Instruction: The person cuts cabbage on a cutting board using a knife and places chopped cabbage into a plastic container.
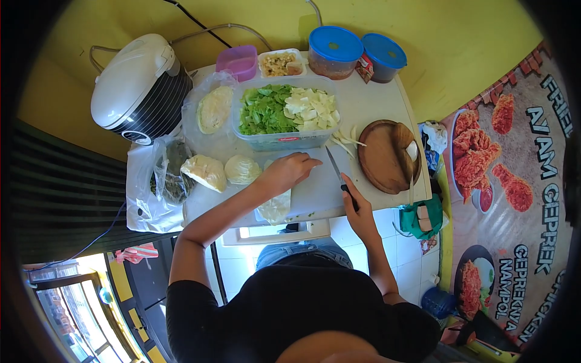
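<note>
My right hand (358,209) is wrapped round the black handle of a knife (334,162), its blade pointing away from me over the white table (321,187). To its left, my left hand (290,169) is low over the table, fingers drawn together; anything in them is hidden. A pale cabbage leaf (275,209) lies partly beneath my left forearm. Beside that arm sit a cut cabbage piece (204,172) and a rounder cabbage piece (243,169). Beyond my hands stands a clear plastic container (290,142) holding chopped green leaves (266,109) and chopped pale cabbage (311,109).
Pale strips (346,140) lie near a round wooden board (378,157) bearing a wooden pestle-like tool. A rice cooker (136,85), plastic bag (145,181) and bagged cabbage (215,110) occupy the left. Behind stand a purple tub (237,63) and blue-lidded containers (336,45).
</note>
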`<state>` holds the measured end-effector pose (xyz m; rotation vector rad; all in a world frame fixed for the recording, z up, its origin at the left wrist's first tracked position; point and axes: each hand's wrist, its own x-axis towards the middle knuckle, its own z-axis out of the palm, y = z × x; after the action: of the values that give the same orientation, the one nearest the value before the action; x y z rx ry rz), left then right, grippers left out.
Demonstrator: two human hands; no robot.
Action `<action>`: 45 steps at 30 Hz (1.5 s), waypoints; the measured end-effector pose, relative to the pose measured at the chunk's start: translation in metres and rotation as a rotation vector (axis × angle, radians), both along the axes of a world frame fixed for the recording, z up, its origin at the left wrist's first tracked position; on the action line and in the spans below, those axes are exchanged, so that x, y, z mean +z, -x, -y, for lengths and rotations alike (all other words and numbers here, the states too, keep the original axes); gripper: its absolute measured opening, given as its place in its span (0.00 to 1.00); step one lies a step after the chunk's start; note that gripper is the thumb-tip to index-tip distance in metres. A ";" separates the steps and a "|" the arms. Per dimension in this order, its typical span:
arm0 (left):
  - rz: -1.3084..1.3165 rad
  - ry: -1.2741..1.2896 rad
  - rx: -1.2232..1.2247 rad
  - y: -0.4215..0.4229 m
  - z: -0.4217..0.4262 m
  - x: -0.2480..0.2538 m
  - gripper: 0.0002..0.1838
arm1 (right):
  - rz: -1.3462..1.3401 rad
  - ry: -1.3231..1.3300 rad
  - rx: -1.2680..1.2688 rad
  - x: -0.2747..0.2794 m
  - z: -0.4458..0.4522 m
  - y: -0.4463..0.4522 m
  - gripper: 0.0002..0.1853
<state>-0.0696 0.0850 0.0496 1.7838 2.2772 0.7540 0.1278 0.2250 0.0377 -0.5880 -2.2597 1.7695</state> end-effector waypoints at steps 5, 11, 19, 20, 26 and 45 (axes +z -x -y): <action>-0.037 -0.242 -0.034 0.001 0.002 0.074 0.17 | 0.003 -0.022 -0.011 0.000 -0.001 -0.002 0.23; -0.060 -0.196 0.006 0.052 -0.023 0.094 0.18 | -0.022 0.006 0.015 -0.001 0.000 0.001 0.23; -0.100 0.306 0.033 0.057 -0.041 0.070 0.38 | -0.041 -0.009 0.012 -0.003 0.000 0.001 0.23; -0.100 0.307 0.032 0.057 -0.042 0.070 0.38 | -0.036 -0.016 0.013 -0.004 0.000 0.001 0.23; -0.035 0.221 0.049 0.057 -0.041 0.067 0.41 | -0.051 -0.016 0.034 -0.005 0.004 0.000 0.23; 0.365 -0.414 0.457 -0.066 0.084 0.012 0.14 | -0.041 -0.083 0.107 -0.015 0.021 -0.014 0.23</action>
<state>-0.0033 0.0006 0.0614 1.1030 2.4037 1.5808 0.1414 0.2041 0.0227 -0.4188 -2.3643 1.7090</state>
